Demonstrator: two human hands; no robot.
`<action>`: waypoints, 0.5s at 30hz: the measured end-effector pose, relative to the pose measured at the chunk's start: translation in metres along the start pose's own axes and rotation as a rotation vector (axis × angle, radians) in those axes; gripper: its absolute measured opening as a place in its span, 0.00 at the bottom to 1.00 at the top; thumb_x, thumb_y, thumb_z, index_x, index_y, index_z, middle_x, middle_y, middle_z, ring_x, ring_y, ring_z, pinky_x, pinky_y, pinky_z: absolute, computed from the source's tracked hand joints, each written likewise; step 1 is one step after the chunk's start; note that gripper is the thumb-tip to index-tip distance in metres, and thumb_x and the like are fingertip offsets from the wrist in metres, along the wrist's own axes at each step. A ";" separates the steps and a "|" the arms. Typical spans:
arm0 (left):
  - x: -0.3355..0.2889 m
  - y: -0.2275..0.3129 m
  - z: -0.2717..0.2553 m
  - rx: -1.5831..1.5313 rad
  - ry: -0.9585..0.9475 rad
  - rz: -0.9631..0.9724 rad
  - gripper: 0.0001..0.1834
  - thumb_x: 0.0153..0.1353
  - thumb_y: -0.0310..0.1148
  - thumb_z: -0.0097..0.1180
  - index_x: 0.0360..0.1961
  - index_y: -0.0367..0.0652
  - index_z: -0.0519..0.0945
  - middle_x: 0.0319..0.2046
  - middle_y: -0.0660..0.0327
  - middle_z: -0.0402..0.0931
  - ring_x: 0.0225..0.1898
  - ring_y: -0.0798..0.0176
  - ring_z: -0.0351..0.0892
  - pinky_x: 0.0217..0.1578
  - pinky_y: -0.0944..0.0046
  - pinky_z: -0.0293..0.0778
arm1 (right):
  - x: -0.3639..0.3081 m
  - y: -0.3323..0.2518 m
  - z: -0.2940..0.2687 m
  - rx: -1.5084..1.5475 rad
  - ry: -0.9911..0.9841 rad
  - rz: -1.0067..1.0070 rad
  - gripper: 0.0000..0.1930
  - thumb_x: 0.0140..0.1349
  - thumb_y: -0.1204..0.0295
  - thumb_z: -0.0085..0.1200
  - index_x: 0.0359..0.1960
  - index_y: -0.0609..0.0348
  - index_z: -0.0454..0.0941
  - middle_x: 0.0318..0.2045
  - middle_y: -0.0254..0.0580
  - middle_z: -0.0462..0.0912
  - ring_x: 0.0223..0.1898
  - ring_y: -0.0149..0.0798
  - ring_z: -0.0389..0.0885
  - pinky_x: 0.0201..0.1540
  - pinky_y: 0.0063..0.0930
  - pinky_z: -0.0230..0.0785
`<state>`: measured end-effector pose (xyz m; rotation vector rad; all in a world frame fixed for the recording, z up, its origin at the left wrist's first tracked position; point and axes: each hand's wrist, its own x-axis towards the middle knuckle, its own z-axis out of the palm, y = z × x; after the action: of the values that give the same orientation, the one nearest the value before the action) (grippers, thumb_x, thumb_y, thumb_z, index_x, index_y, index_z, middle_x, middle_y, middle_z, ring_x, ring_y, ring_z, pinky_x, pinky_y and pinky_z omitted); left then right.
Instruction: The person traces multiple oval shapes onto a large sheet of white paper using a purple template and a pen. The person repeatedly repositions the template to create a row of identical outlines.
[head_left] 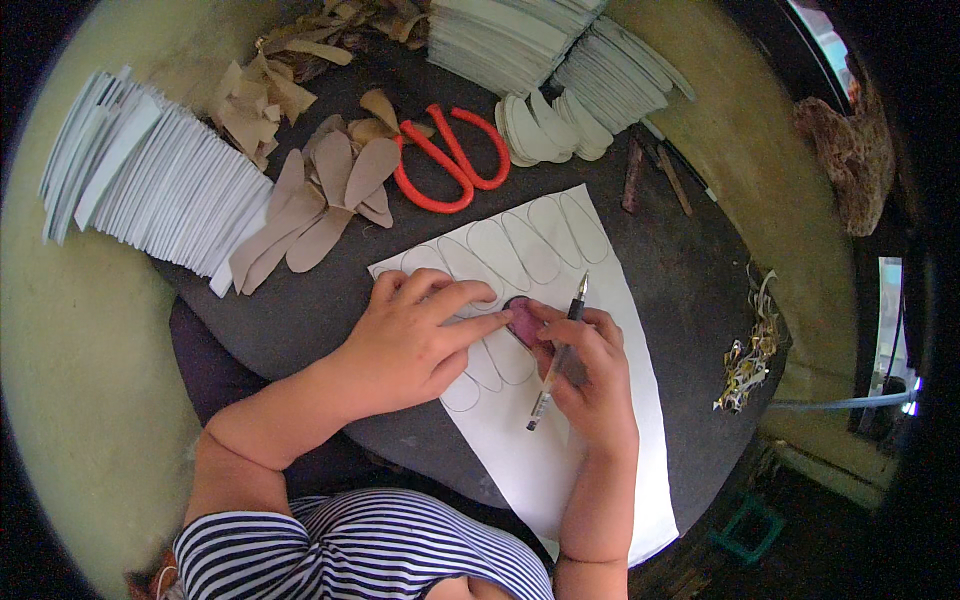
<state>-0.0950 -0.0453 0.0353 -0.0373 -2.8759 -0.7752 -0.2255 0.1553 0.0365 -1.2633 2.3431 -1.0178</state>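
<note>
A white paper sheet [620,440] lies slanted on the dark board, with rows of long oval outlines drawn on it. On the sheet rests a small purple rounded template [524,324], partly hidden by fingers. My left hand [425,340] lies on the paper, fingers spread, one fingertip at the template's left edge. My right hand [590,375] has a black-and-clear pen [557,362] tucked between its fingers, its tip pointing up and away from the paper. Fingertips of that same hand touch the template's right side.
Red-handled scissors [440,190] lie beyond the sheet, beside brown sole-shaped pieces [340,190]. Stacks of white cut pieces stand at left [170,180] and far back [510,40]. Brown scraps [260,105], dark sticks [632,175] and shiny shavings [750,355] lie around the board.
</note>
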 end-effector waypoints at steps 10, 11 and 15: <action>0.000 -0.001 0.001 0.015 -0.020 -0.001 0.25 0.51 0.32 0.58 0.54 0.56 0.80 0.55 0.68 0.71 0.53 0.58 0.66 0.50 0.50 0.59 | 0.001 0.002 0.002 -0.010 0.008 0.000 0.26 0.37 0.81 0.63 0.44 0.47 0.78 0.41 0.31 0.84 0.47 0.50 0.75 0.52 0.42 0.63; 0.000 -0.001 0.001 0.015 -0.020 -0.001 0.25 0.51 0.32 0.58 0.54 0.56 0.80 0.55 0.68 0.71 0.53 0.58 0.66 0.50 0.50 0.59 | 0.001 0.002 0.002 -0.015 0.009 -0.006 0.26 0.37 0.81 0.63 0.44 0.47 0.78 0.41 0.31 0.84 0.47 0.50 0.75 0.52 0.42 0.63; -0.001 -0.001 0.001 0.019 -0.005 0.014 0.25 0.50 0.31 0.58 0.53 0.55 0.81 0.56 0.68 0.72 0.51 0.58 0.67 0.50 0.52 0.60 | 0.002 0.001 0.000 -0.007 -0.012 -0.001 0.27 0.37 0.81 0.63 0.45 0.47 0.77 0.41 0.32 0.84 0.47 0.50 0.75 0.51 0.42 0.64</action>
<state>-0.0947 -0.0454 0.0341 -0.0574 -2.8843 -0.7455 -0.2275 0.1542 0.0357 -1.2702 2.3391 -1.0009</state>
